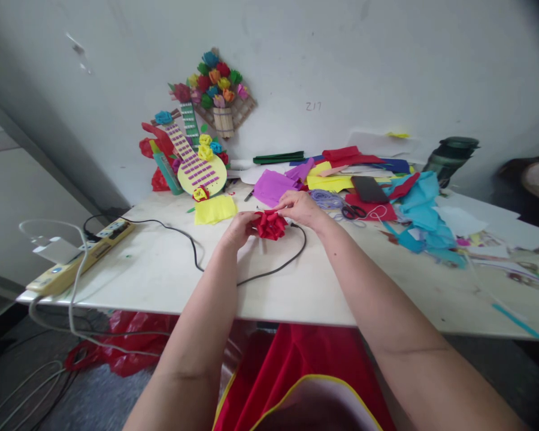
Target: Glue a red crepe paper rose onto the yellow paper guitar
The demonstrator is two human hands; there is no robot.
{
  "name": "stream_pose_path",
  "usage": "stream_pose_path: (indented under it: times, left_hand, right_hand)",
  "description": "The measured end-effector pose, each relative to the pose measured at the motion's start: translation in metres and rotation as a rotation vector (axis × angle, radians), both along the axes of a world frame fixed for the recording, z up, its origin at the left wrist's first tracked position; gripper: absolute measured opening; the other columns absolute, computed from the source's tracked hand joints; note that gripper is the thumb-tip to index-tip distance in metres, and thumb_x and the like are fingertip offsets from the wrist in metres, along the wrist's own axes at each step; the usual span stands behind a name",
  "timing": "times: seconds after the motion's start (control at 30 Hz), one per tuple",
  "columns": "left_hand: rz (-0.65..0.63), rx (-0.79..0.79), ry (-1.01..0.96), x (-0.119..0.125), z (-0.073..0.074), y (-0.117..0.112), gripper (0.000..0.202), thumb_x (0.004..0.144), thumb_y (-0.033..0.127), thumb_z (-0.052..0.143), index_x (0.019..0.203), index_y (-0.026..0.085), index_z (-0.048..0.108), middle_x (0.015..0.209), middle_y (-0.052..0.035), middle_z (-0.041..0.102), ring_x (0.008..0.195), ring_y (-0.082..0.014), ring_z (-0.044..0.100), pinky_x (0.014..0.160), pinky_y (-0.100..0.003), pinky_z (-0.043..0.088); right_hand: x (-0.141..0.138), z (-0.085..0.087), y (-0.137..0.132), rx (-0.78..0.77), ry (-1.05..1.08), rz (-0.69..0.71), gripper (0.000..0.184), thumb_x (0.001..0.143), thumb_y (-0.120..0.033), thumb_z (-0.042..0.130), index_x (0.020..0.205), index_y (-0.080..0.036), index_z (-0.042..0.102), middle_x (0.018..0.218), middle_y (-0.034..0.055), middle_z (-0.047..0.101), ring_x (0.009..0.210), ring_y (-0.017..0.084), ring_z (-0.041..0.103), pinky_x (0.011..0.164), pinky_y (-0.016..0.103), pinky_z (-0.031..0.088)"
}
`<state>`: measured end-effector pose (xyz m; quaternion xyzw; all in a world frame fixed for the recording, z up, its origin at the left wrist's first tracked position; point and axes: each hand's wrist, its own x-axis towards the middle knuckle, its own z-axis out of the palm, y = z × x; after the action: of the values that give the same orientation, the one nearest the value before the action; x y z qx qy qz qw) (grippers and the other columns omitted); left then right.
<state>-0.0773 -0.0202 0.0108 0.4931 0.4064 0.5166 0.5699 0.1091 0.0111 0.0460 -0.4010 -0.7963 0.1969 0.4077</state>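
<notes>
Cloth [323,353] sits below table edge [296,317]; beyond, left grip [239,231] and right grip [303,209] hold red flower [272,227].

White tabletop [296,299]: power strip [88,256], black cable [273,270], yellow paper [215,209]

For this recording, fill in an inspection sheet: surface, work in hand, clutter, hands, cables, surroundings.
Surface: white table, yellow power strip at left.
Work in hand: red flower, being held.
Clutter: purple paper, blue paper, scissors and bottle, towards back and right.
Hands: left hand holds the flower's left side; right hand pinches its upper edge.
Cables: black cable lies across the table near the flower; white cable hangs over the front edge.
Surroundings: pale wall behind; red bag below, left.
</notes>
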Motion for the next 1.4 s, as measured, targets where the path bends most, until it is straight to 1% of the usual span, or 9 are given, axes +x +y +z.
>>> stream_pose_path:
  times: [0.17,0.37,0.47,0.67,0.73,0.87,1.07,1.2,1.4]
  left_hand:
    - [0.029,-0.011,-0.031,0.003,0.001,-0.001,0.020,0.057,0.026,0.058,0.066,0.010,0.066,0.055,-0.0054,0.061,0.047,-0.0146,0.054,0.046,-0.026,0.041]
    - [0.046,-0.032,-0.080,0.004,-0.002,0.001,0.018,0.061,0.023,0.057,0.069,0.010,0.066,0.055,-0.0041,0.060,0.046,-0.0125,0.052,0.046,-0.024,0.039]
    - [0.042,-0.053,-0.109,0.004,-0.002,0.002,0.017,0.061,0.022,0.058,0.068,0.009,0.066,0.057,-0.0047,0.061,0.048,-0.0129,0.053,0.048,-0.024,0.040]
    - [0.066,-0.104,-0.139,0.007,0.003,-0.001,0.012,0.060,0.018,0.058,0.064,0.009,0.065,0.057,-0.0053,0.062,0.049,-0.0130,0.054,0.050,-0.024,0.041]
    - [0.052,-0.104,-0.154,0.007,0.003,-0.002,0.012,0.060,0.018,0.058,0.065,0.009,0.065,0.059,-0.0056,0.063,0.051,-0.0131,0.056,0.051,-0.024,0.041]
    - [0.024,-0.108,-0.189,0.006,0.002,0.000,0.014,0.060,0.018,0.059,0.068,0.009,0.066,0.061,-0.0053,0.064,0.051,-0.0128,0.056,0.051,-0.024,0.042]
    - [0.030,-0.115,-0.217,0.004,-0.001,0.002,0.014,0.060,0.019,0.061,0.069,0.009,0.066,0.062,-0.0049,0.065,0.053,-0.0126,0.057,0.052,-0.023,0.044]
    - [0.025,-0.120,-0.238,0.004,-0.001,0.001,0.012,0.062,0.018,0.059,0.069,0.010,0.063,0.064,-0.0048,0.064,0.054,-0.0129,0.058,0.052,-0.023,0.045]
    - [0.070,-0.167,-0.278,0.005,0.001,-0.001,0.012,0.064,0.016,0.053,0.071,0.010,0.060,0.064,-0.0043,0.062,0.057,-0.0140,0.059,0.056,-0.026,0.048]
  right_hand:
    - [0.001,0.001,0.000,-0.012,0.058,0.080,0.014,0.062,-0.012,0.070,0.072,-0.019,0.076,0.076,0.0021,0.064,0.072,0.012,0.058,0.064,0.023,0.044]
    - [0.002,-0.002,0.003,-0.001,0.131,0.155,0.013,0.061,-0.013,0.070,0.072,-0.018,0.076,0.075,0.0017,0.062,0.070,0.011,0.056,0.062,0.023,0.043]
    - [0.002,-0.002,0.003,0.003,0.125,0.166,0.013,0.061,-0.014,0.071,0.072,-0.019,0.076,0.076,0.0017,0.062,0.070,0.011,0.056,0.061,0.022,0.042]
    - [0.003,0.000,0.000,0.027,0.077,0.187,0.012,0.063,-0.016,0.070,0.073,-0.019,0.076,0.078,0.0020,0.062,0.067,0.010,0.054,0.058,0.022,0.041]
    - [0.004,0.002,-0.002,0.030,0.064,0.202,0.014,0.065,-0.013,0.067,0.074,-0.019,0.075,0.079,0.0020,0.063,0.069,0.010,0.055,0.061,0.022,0.042]
    - [0.003,0.005,-0.005,0.033,0.046,0.202,0.015,0.069,-0.010,0.062,0.071,-0.018,0.075,0.081,0.0036,0.065,0.077,0.013,0.059,0.074,0.026,0.046]
    - [0.002,0.005,-0.005,0.047,0.040,0.189,0.012,0.070,-0.013,0.063,0.071,-0.016,0.074,0.084,0.0057,0.066,0.075,0.014,0.060,0.072,0.027,0.048]
    - [0.003,0.008,-0.008,0.037,0.027,0.214,0.018,0.070,-0.008,0.059,0.073,-0.016,0.074,0.085,0.0058,0.068,0.081,0.015,0.062,0.079,0.029,0.048]
    - [0.003,0.010,-0.011,0.033,0.005,0.231,0.028,0.069,-0.002,0.053,0.076,-0.019,0.075,0.091,0.0040,0.069,0.089,0.016,0.063,0.086,0.030,0.048]
